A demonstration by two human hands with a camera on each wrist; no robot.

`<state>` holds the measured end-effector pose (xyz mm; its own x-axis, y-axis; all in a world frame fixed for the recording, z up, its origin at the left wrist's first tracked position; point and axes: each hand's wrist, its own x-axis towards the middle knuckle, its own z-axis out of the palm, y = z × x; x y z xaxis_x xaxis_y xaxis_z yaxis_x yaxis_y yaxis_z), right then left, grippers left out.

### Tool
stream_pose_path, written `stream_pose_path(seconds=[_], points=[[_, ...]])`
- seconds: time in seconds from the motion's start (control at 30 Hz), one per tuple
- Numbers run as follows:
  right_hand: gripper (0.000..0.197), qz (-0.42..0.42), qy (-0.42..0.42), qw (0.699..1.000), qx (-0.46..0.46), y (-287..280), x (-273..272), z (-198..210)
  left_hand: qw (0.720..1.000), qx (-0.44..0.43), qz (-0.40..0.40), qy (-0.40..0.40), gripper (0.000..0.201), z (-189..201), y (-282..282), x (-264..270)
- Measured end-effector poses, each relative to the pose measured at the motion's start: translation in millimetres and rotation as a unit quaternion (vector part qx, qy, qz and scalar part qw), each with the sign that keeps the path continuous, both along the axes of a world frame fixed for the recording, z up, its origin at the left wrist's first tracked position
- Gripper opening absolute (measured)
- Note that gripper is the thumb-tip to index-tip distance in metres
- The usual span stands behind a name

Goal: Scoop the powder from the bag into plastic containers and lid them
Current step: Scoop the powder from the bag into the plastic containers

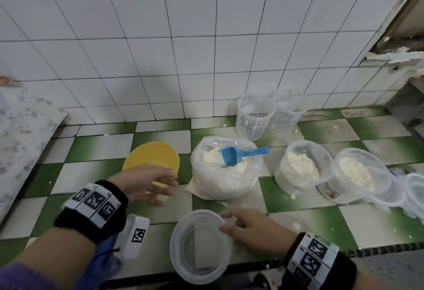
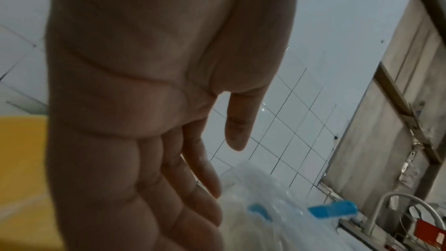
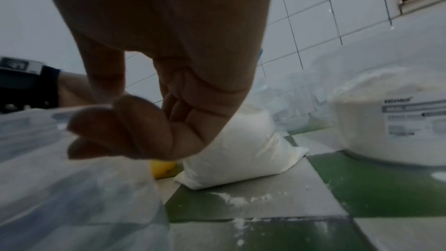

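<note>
- The bag [image 1: 223, 170] of white powder stands open on the green-and-white tiled floor [image 1: 305, 220], with the blue scoop [image 1: 238, 155] lying in its mouth, bowl in the powder and handle pointing right — no hand is on it
- Nearest the person, an empty clear tub [image 1: 199, 247] sits on the floor just in front of the bag; the right hand [image 1: 250, 226] pinches its far rim, thumb and curled fingers [image 3: 115, 121] closed on the edge
- The left hand [image 1: 146, 183] hangs over the near edge of a yellow bowl [image 1: 152, 157] to the left of the bag, fingers [image 2: 193, 169] straight and loosely spread, holding nothing
- To the right stand two filled tubs [image 1: 302, 165], heaped with powder and not yet lidded; clear lids [image 1: 415, 195] lie stacked further right, and two empty tubs [image 1: 255, 116] wait by the wall
- The step in hand looks like placing a fresh tub for filling — two of the tubs are filled, none is closed
- Next move likely calls for steadying the tub close to the bag, then taking the scoop by its handle and carrying level loads across, since spilt powder already dusts the floor
</note>
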<state>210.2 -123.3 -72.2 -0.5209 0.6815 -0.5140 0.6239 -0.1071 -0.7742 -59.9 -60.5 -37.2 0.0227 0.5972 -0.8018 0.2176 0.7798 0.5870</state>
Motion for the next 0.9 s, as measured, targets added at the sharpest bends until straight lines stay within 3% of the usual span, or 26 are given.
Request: stream_pose_path(seconds=[0.07, 0.27, 0.4, 0.63, 0.7, 0.77, 0.83, 0.87, 0.9], points=[[0.013, -0.001, 0.029, 0.999, 0.015, -6.6, -5.9, -1.0, 1.000, -0.004, 0.014, -0.009, 0.026, -7.0, -8.5, 4.2], [0.020, -0.054, 0.037, 0.989, 0.133, -8.1, 4.5, -5.9, 0.999, 0.010, 0.010, -0.040, 0.029, -18.0, -21.0, 16.8], [0.019, -0.145, 0.049, 0.981, 0.120, -2.5, 24.4, -7.1, 0.999, 0.019, -0.022, -0.039, 0.037, -18.9, -25.7, 28.7], [0.013, -0.221, 0.036, 0.968, 0.115, -4.8, 40.4, -15.8, 0.995, 0.014, -0.090, -0.042, 0.030, -18.7, -31.7, 53.5], [0.014, -0.234, 0.003, 0.958, 0.166, -1.8, 43.1, -12.8, 0.995, 0.011, -0.088, -0.044, 0.033, -17.1, -32.0, 55.4], [0.019, -0.254, -0.049, 0.914, 0.312, 8.8, 46.6, 0.5, 0.997, 0.018, -0.062, -0.036, 0.033, -13.9, -29.5, 53.3], [0.028, -0.261, -0.108, 0.835, 0.472, 27.4, 47.6, 22.5, 0.999, 0.038, -0.026, -0.021, 0.036, -9.5, -23.3, 51.3], [0.035, -0.244, -0.141, 0.809, 0.516, 39.4, 46.8, 32.6, 0.999, 0.050, -0.011, -0.013, 0.038, -6.5, -19.2, 51.7], [0.040, -0.209, -0.184, 0.805, 0.524, 52.8, 45.4, 39.6, 0.998, 0.061, 0.002, -0.004, 0.039, -3.3, -14.4, 53.4]])
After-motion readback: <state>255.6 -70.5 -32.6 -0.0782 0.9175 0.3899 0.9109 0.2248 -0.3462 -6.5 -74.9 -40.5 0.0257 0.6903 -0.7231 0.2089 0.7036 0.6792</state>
